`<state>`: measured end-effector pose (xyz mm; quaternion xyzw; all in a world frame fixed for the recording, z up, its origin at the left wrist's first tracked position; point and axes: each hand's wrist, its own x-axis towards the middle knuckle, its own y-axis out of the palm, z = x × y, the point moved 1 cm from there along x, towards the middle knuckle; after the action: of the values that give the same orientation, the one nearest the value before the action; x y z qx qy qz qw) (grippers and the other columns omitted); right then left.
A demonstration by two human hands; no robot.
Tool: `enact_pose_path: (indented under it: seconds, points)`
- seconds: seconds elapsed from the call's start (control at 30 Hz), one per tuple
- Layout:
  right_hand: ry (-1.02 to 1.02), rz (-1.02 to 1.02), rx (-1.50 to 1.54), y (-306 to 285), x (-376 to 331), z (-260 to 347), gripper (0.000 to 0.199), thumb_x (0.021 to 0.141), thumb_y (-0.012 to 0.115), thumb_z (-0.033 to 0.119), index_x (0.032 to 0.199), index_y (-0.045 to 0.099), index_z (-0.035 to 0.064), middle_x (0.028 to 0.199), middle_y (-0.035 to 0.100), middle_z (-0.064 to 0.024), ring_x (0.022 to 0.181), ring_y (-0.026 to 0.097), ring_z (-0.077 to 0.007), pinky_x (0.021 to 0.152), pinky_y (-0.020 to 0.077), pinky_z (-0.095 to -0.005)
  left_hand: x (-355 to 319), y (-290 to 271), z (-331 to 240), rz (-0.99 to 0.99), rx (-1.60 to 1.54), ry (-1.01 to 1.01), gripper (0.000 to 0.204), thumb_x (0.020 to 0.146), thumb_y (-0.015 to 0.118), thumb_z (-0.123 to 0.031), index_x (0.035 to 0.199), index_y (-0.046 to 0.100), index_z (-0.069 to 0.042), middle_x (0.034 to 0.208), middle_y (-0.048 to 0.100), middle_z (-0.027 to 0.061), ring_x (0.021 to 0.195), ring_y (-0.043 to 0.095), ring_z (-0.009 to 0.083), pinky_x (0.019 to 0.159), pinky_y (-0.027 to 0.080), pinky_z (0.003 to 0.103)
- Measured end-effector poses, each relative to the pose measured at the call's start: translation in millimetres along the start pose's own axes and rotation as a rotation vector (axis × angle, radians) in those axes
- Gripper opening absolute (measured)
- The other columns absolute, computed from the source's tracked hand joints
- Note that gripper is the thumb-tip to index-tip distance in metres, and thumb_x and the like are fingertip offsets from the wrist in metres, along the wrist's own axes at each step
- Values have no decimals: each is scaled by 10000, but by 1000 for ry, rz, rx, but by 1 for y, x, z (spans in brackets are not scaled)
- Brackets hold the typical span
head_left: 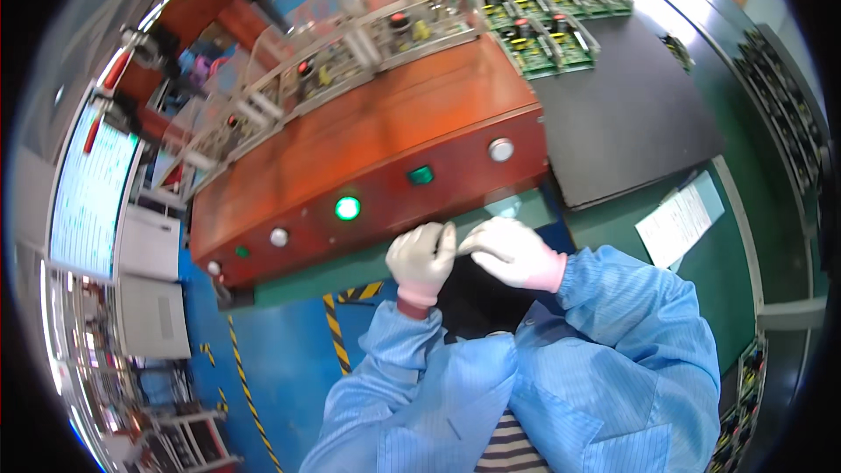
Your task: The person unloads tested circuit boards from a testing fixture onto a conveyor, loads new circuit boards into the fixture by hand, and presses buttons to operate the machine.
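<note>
Both my hands wear white gloves and meet in front of the red-orange test box (377, 123), near its lower front edge. My left hand (422, 261) is closed, with its fingers curled and thumb up. Beside it my right hand (512, 252) has its fingers pressed together, the tips pointing at the left hand and nearly touching it. Anything between the fingertips is too small or blurred to make out. On the box's front face a round green button (348, 208) glows, among white buttons (501, 150) and a darker green switch (421, 175).
Circuit boards (545, 45) stand in rows behind a black mat (626, 109) at the right. A printed sheet (676, 224) lies on the green bench. Clear-covered fixtures (399, 31) with red-handled clamps (114, 70) top the box. A lit screen (92, 193) is far left; black racks (784, 109) stand right.
</note>
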<state>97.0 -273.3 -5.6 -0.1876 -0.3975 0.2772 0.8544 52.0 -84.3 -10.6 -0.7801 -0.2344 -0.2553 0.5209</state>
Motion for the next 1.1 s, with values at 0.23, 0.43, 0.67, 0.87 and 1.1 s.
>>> enact_pose_path:
  seconds: [0.23, 0.43, 0.67, 0.87, 1.1]
  points:
    - [171, 10, 37, -10, 22, 34, 213, 956, 626, 131, 1147, 709, 89, 1097, 698, -87, 953, 651, -282, 885, 511, -375, 50, -63, -2, -57, -220, 263, 159, 818, 754, -275, 920, 733, -154, 957, 702, 14, 820, 624, 241, 790, 472, 371]
    - [-459, -311, -111, -61, 198, 79, 309, 924, 600, 5, 1222, 685, 13, 1165, 698, -132, 942, 673, -275, 806, 554, -340, 123, -79, 6, -10, 2, 365, 412, 795, 780, -344, 1143, 679, -148, 1145, 655, 42, 962, 593, 271, 866, 437, 425]
    - [-715, -618, -282, -93, 394, 70, 280, 922, 674, 137, 1171, 650, 10, 1129, 684, -208, 984, 653, -372, 903, 532, -409, 158, -53, -9, 267, 161, 351, 554, 810, 781, -447, 1252, 636, -146, 1188, 613, 75, 938, 588, 304, 870, 429, 424]
    - [-516, -620, -407, -75, 427, 97, 288, 945, 659, 158, 1176, 630, -11, 1110, 706, -235, 1005, 669, -427, 930, 544, -434, 171, -66, -20, 603, 342, 268, 578, 882, 734, -499, 1301, 601, -124, 1288, 596, 97, 1022, 600, 297, 881, 450, 427]
    - [-510, -526, -590, -84, 444, 108, 294, 966, 626, 196, 1169, 639, -16, 1091, 714, -231, 995, 673, -438, 920, 548, -441, 179, -69, 55, 329, 158, 232, 584, 920, 672, -534, 1295, 612, -90, 1379, 590, 147, 1098, 622, 319, 893, 503, 434]
